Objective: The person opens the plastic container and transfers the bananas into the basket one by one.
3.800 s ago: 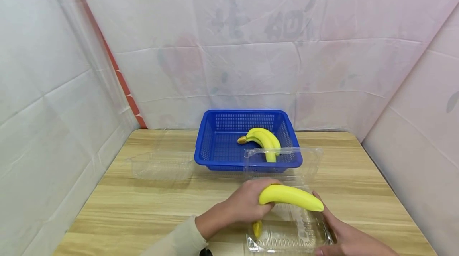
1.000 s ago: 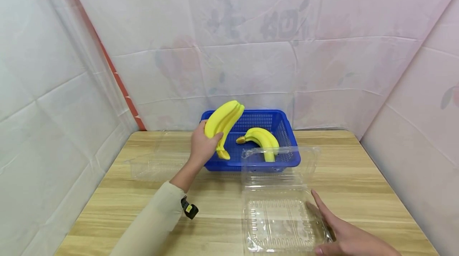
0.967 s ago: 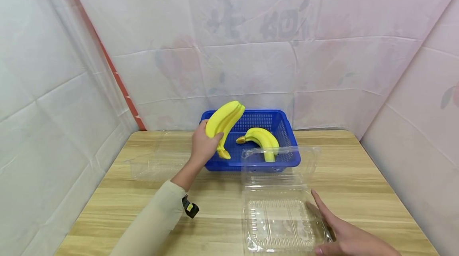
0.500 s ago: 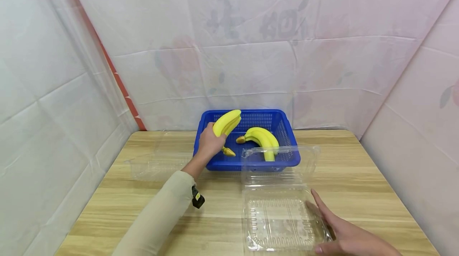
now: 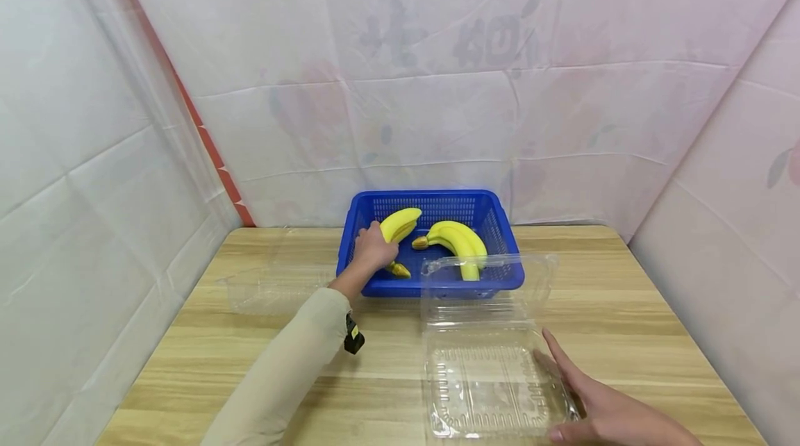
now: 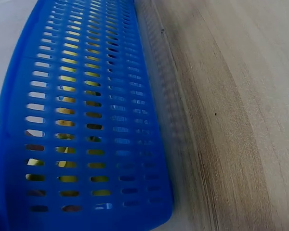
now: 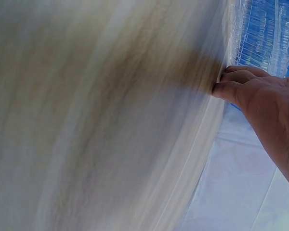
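Observation:
My left hand reaches into the blue basket and grips a bunch of yellow bananas low in its left side, with the brown stem end showing beneath the hand. The fingers' far side is hidden. Another bunch of bananas lies in the basket's right half. My right hand rests against the right side of an open clear plastic clamshell box, its fingers straight and its thumb by the near corner. In the right wrist view, fingertips of the right hand touch the box's edge.
A second clear plastic box stands open left of the basket. The near box's raised lid stands in front of the basket's right part. White sheets enclose the wooden table at the back and sides.
My left hand has carried its banana bunch from over the near clamshell box to the basket and lowered it inside. The right hand has stayed beside the near box.

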The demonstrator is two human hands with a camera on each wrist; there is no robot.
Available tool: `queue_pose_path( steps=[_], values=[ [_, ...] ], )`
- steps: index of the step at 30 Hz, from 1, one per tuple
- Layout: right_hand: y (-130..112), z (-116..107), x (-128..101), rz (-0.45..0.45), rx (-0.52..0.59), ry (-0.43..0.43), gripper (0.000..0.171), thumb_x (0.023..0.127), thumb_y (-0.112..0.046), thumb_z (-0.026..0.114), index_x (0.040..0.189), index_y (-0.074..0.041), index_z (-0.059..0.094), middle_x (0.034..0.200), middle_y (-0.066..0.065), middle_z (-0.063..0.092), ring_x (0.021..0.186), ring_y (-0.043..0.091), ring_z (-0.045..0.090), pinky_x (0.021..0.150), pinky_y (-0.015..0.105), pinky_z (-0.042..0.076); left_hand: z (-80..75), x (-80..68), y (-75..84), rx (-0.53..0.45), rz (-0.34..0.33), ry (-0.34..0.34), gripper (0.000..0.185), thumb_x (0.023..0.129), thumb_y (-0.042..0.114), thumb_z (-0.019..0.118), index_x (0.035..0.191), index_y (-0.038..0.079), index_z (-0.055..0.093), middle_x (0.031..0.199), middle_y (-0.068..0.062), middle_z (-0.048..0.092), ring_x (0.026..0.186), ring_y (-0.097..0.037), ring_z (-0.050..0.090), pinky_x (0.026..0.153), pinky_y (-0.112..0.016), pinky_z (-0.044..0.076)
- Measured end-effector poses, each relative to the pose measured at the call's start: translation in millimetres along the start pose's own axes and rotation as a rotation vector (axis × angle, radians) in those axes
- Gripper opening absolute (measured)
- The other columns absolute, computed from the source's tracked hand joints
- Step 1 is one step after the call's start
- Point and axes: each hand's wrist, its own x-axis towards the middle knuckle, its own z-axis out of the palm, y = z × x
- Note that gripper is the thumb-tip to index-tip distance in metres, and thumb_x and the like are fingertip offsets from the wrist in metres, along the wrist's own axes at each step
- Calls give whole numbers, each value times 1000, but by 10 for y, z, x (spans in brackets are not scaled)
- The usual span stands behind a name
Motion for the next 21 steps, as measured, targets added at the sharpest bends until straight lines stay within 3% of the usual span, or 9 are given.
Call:
queue_pose_path(
  steps=[3, 4, 6, 8, 9, 10, 11, 21],
  values=[
    [0, 3, 4, -11, -8, 7, 126, 96, -27, 79, 167, -39, -23, 176, 33, -2, 157, -3, 11, 105, 10, 38, 18, 21, 2, 10, -17, -26, 70, 101, 23, 67, 162, 6, 37, 145, -23, 53, 139, -40, 52, 112, -55, 50],
    [-3, 4, 6, -10, -10, 7, 126, 96, -27, 79, 167, -39, -24, 176, 33, -3, 160, 7, 10, 105, 10, 39, 22, 27, 1, 11, -22, -33, 71, 101, 22, 66, 163, 6, 36, 147, -24, 52, 142, -41, 50, 114, -56, 49],
    [-4, 3, 15, -6, -5, -1, 126, 96, -27, 79, 167, -40, -25, 176, 34, -5, 162, 14, 9, 104, 10, 38, 22, 29, 2, 13, -30, -49, 74, 100, 19, 66, 164, 6, 33, 150, -24, 50, 146, -41, 47, 117, -57, 46],
    [-11, -5, 22, 16, -12, -8, 126, 97, -28, 78, 166, -41, -26, 176, 33, -7, 161, 44, 2, 104, 10, 38, 23, 30, 12, 17, -33, -65, 76, 98, 17, 66, 165, 6, 32, 150, -24, 50, 148, -42, 46, 119, -57, 45],
    [-10, -9, 24, 18, -8, -13, 126, 97, -28, 78, 165, -41, -27, 176, 34, -7, 161, 45, 2, 103, 10, 38, 22, 30, 16, 20, -33, -71, 76, 98, 17, 66, 165, 6, 33, 150, -24, 50, 148, -42, 46, 119, -58, 44],
    [-12, -12, 27, 28, -7, -17, 126, 97, -29, 78, 165, -42, -27, 176, 34, -8, 156, 58, -3, 102, 10, 38, 21, 30, 20, 24, -31, -76, 75, 97, 16, 67, 164, 6, 34, 149, -24, 51, 147, -43, 46, 119, -58, 44],
    [-11, -14, 29, 34, -7, -19, 126, 97, -30, 78, 165, -42, -28, 176, 33, -8, 155, 61, -4, 102, 10, 39, 19, 31, 21, 28, -28, -82, 75, 97, 16, 67, 164, 6, 34, 148, -24, 51, 146, -43, 47, 119, -58, 44],
    [20, -33, 34, 19, -50, -13, 124, 98, -28, 76, 165, -39, -28, 177, 32, -2, 155, 60, 5, 104, 14, 42, 46, 41, -1, 82, 0, -110, 74, 100, 30, 73, 161, 4, 39, 154, -26, 49, 149, -45, 45, 119, -59, 45]
  ],
)
